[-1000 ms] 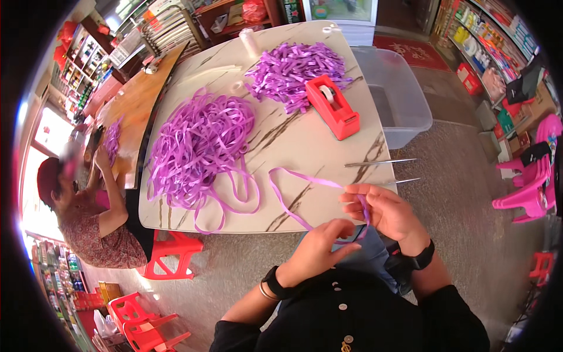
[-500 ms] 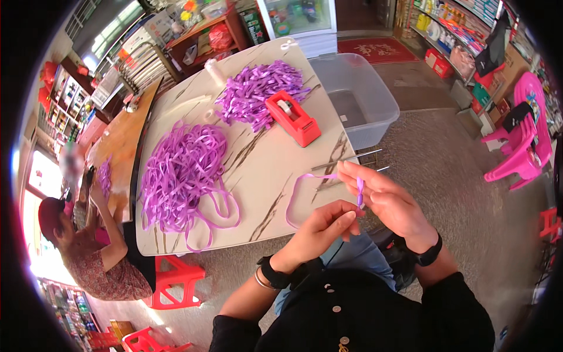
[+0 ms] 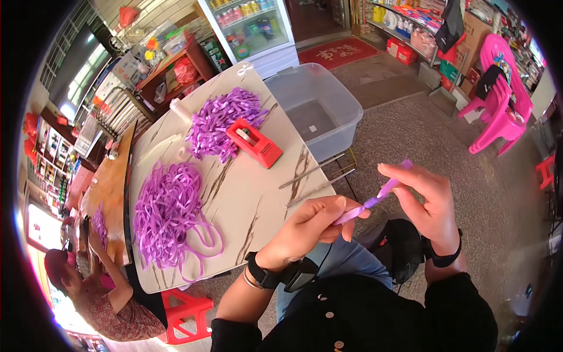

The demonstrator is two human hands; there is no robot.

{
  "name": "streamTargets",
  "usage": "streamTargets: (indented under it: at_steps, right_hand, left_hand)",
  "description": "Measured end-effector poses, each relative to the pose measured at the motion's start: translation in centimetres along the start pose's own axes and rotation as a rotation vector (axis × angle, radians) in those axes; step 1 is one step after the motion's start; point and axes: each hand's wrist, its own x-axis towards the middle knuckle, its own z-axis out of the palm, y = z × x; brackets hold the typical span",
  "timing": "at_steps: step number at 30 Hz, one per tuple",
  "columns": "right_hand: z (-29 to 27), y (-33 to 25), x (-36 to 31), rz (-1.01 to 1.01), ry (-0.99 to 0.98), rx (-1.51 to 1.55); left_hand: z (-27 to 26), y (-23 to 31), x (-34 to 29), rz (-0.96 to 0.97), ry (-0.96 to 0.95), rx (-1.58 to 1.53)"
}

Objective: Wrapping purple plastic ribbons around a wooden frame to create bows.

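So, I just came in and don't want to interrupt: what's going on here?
The left hand pinches a purple ribbon strip bunched midway; the right hand, loosely open, is at its upper end. On the table lie a tangled ribbon heap, a pile of short purple pieces and a red tape dispenser. Another person sits at left, by more purple ribbon.

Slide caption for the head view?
Left hand holds a purple ribbon piece, right hand at its other end, beside a table with two ribbon piles and a red tape dispenser.
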Motion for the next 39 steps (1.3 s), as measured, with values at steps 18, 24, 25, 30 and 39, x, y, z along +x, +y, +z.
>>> streamTargets:
  at_steps: [18, 24, 25, 30, 39]
  right_hand:
    - [-0.5, 6.0, -0.2, 0.238, -0.274, 0.319]
    - [0.9, 7.3, 0.4, 0.426, -0.428, 0.667]
    - [1.1, 7.4, 0.5, 0.451, -0.473, 0.708]
    - [1.6, 7.9, 0.8, 0.575, -0.491, 0.801]
    - [2.1, 8.4, 1.7, 0.575, -0.557, 0.792]
  left_hand:
    - [-1.9, -0.3, 4.7, 0.064, 0.045, 0.354]
    - [-2.4, -0.1, 5.4, 0.025, 0.028, 0.195]
    - [-2.6, -0.1, 5.4, 0.024, 0.03, 0.193]
    - [-3.5, 0.0, 5.7, -0.016, -0.001, 0.195]
    - [-4.1, -0.4, 5.6, 0.016, 0.028, 0.144]
